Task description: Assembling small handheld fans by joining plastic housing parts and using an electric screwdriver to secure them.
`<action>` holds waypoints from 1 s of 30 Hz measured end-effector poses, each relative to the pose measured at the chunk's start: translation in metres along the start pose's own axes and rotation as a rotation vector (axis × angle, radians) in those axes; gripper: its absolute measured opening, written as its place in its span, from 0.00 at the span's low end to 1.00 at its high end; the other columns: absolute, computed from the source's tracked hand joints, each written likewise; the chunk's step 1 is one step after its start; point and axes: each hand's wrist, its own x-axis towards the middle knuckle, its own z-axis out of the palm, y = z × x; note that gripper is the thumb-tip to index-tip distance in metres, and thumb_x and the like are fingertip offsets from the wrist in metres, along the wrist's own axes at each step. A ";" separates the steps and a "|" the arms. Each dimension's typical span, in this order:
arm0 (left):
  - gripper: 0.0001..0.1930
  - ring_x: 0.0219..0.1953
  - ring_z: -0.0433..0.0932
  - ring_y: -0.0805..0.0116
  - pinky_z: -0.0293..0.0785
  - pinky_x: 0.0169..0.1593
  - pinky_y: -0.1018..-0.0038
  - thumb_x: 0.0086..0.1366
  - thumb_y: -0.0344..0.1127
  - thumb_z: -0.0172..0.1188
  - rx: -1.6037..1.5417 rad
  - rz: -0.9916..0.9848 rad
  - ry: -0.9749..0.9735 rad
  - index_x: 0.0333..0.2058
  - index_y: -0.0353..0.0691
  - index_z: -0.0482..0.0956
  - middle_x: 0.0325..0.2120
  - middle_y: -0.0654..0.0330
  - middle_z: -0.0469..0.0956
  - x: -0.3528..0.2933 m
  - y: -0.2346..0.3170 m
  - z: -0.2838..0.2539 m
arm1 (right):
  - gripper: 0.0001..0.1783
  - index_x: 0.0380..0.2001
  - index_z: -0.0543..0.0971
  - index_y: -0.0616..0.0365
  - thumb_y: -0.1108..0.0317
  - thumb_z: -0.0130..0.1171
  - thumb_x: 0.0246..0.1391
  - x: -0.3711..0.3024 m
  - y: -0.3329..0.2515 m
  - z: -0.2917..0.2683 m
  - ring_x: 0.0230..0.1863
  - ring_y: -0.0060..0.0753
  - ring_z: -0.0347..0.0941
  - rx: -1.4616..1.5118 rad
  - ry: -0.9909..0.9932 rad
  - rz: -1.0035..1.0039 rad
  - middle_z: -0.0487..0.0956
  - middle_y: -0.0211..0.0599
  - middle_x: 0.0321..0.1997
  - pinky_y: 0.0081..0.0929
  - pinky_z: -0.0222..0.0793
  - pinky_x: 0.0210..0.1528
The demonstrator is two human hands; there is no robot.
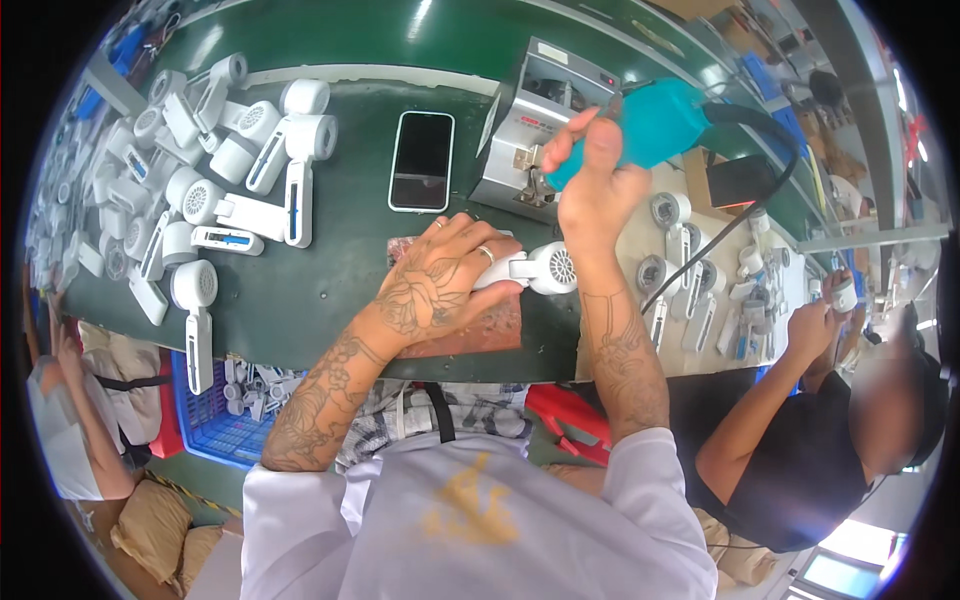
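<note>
My left hand (pixel 435 282) is closed over the handle of a white handheld fan (pixel 552 268), pressing it down on a reddish mat (pixel 475 337). The fan's round grilled head points to the right, and much of its handle is covered by my fingers. My right hand (pixel 602 190) grips a teal electric screwdriver (pixel 660 125), raised and tilted, with a black cable (pixel 765 125) running from its rear end. The tool's front end is next to a grey metal screw feeder (pixel 530 135); its bit is hidden from sight.
A black-screened phone (pixel 421 160) lies behind my left hand. White fans (pixel 200 200) are heaped at the left, with more fans (pixel 685 270) on a pale board at the right. A blue basket (pixel 215 430) sits below the table edge. At the right, a person in black (pixel 790 450) works.
</note>
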 end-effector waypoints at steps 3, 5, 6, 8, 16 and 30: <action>0.24 0.47 0.76 0.56 0.72 0.54 0.60 0.60 0.45 0.70 -0.009 -0.010 0.012 0.53 0.43 0.81 0.44 0.60 0.79 -0.001 -0.002 -0.001 | 0.29 0.39 0.74 0.67 0.44 0.54 0.69 -0.010 -0.018 0.002 0.22 0.30 0.71 0.035 -0.032 0.132 0.73 0.36 0.23 0.30 0.71 0.29; 0.24 0.47 0.76 0.56 0.72 0.54 0.60 0.60 0.45 0.70 -0.020 -0.024 0.012 0.53 0.43 0.81 0.44 0.60 0.79 -0.001 -0.001 -0.002 | 0.34 0.41 0.75 0.68 0.39 0.55 0.67 -0.022 -0.034 -0.004 0.22 0.30 0.70 0.059 0.020 0.206 0.73 0.36 0.23 0.31 0.71 0.29; 0.24 0.47 0.76 0.56 0.72 0.54 0.60 0.60 0.45 0.70 -0.018 -0.019 0.005 0.53 0.43 0.81 0.44 0.60 0.79 0.001 0.000 -0.001 | 0.24 0.42 0.77 0.68 0.51 0.57 0.69 -0.027 -0.035 -0.010 0.23 0.24 0.73 0.205 0.017 0.160 0.76 0.34 0.23 0.24 0.69 0.26; 0.24 0.48 0.76 0.56 0.72 0.54 0.60 0.60 0.45 0.70 -0.020 -0.015 -0.004 0.53 0.43 0.81 0.44 0.60 0.79 0.002 0.001 -0.001 | 0.24 0.42 0.77 0.68 0.51 0.58 0.69 -0.035 -0.041 -0.013 0.23 0.24 0.73 0.194 -0.009 0.179 0.76 0.33 0.23 0.24 0.69 0.27; 0.24 0.47 0.75 0.57 0.71 0.54 0.61 0.60 0.45 0.70 -0.016 -0.020 -0.020 0.53 0.43 0.81 0.44 0.60 0.79 0.001 0.000 -0.001 | 0.23 0.41 0.77 0.66 0.52 0.60 0.67 -0.045 -0.029 -0.009 0.23 0.25 0.73 0.212 -0.053 0.214 0.76 0.34 0.24 0.24 0.69 0.27; 0.19 0.50 0.74 0.54 0.71 0.57 0.57 0.66 0.46 0.64 0.019 -0.052 -0.095 0.49 0.40 0.80 0.45 0.57 0.76 0.004 0.004 -0.006 | 0.32 0.36 0.71 0.63 0.39 0.57 0.66 -0.052 -0.017 -0.008 0.23 0.32 0.70 0.134 -0.082 0.234 0.72 0.37 0.23 0.32 0.70 0.28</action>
